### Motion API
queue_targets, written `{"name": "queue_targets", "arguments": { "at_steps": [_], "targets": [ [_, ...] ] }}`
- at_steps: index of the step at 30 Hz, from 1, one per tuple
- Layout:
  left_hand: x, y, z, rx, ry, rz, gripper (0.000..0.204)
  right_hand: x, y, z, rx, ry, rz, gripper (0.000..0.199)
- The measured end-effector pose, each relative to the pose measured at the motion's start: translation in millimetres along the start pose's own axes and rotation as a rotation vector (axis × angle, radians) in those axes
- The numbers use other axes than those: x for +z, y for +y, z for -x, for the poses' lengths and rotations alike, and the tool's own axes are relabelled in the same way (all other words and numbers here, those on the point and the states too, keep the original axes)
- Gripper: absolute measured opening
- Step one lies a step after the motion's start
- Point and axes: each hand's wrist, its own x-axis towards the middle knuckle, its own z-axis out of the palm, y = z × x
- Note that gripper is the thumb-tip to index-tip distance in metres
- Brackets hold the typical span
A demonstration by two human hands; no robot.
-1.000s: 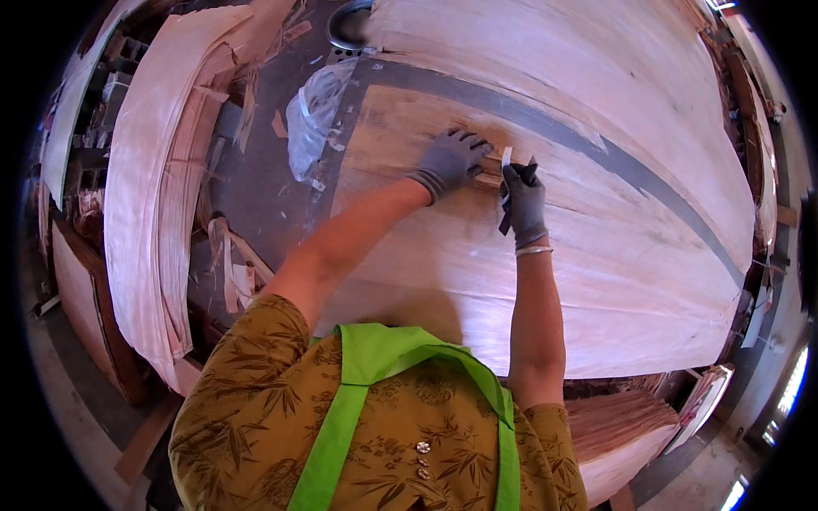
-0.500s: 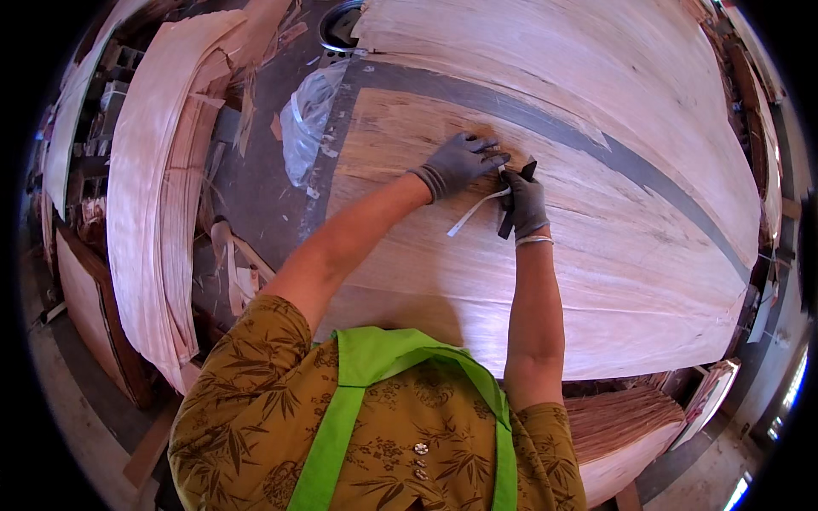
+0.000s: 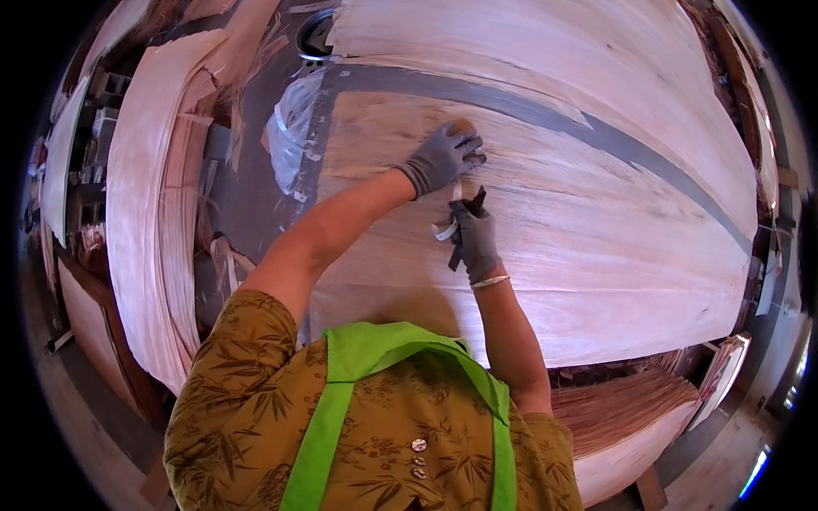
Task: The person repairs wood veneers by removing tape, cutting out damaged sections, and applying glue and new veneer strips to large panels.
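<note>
A wide sheet of pale wood veneer [image 3: 596, 230] lies flat on a grey table [image 3: 545, 111]. My left hand [image 3: 443, 156], in a grey glove, presses flat on the veneer near its upper left part, with a strip of white tape [image 3: 450, 213] hanging from under it. Just below, my right hand [image 3: 474, 238], also gloved, grips a dark narrow tool at the tape. Whether the tool touches the tape I cannot tell.
A tall stack of curved veneer sheets [image 3: 149, 221] stands at the left. A crumpled clear plastic bag [image 3: 294, 128] lies beside the table's left edge. More veneer [image 3: 630, 417] is stacked under the table's front right. A round dark tub [image 3: 313, 34] sits at the top.
Both hands have shifted slightly left and down along the veneer. The white tape strip has been pulled out and now hangs between them.
</note>
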Motion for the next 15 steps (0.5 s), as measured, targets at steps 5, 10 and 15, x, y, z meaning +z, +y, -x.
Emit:
{"name": "queue_targets", "arguments": {
  "at_steps": [5,10,15],
  "targets": [
    [0.9,14.3,-3.1,-0.122,0.046,0.111,0.037,-65.0,-48.0,-11.5,-0.183,0.026,0.035,0.016],
    [12.4,66.3,-24.1,0.058,-0.093,0.082,0.038,-103.0,-51.1,-33.2,0.018,0.051,0.196,0.017],
    [13.6,79.2,-24.1,0.016,-0.212,0.029,0.038,-117.4,-18.6,-16.3,-0.001,0.039,0.061,0.019]
  ]
}}
